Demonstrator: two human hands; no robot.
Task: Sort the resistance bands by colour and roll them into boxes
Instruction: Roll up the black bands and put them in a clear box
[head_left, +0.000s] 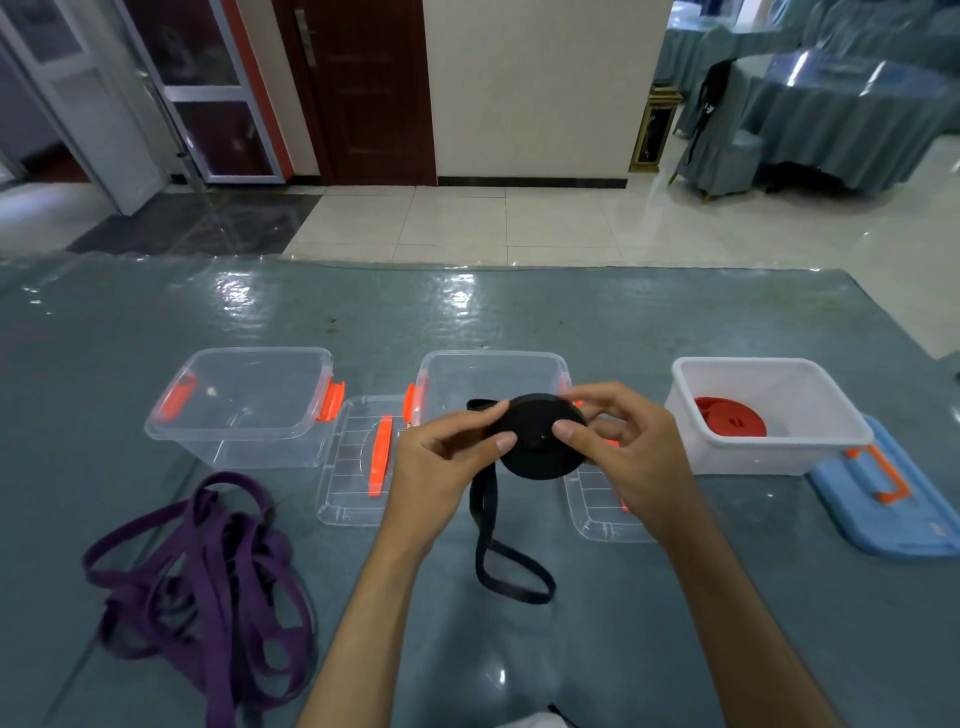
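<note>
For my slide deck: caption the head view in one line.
Both hands roll a black band; red band boxed, purple bands waiting.

- The black roll (543, 436) and both hands cover the front wall of the middle clear box (493, 376) — what lies inside cannot be told.
- The right hand (631, 452) hides most of a clear lid (597, 512).
- The purple bands (208, 587) run off the bottom edge.
- The blue lid (893, 512) is cut by the right edge and partly tucked under the white box (763, 415).
</note>
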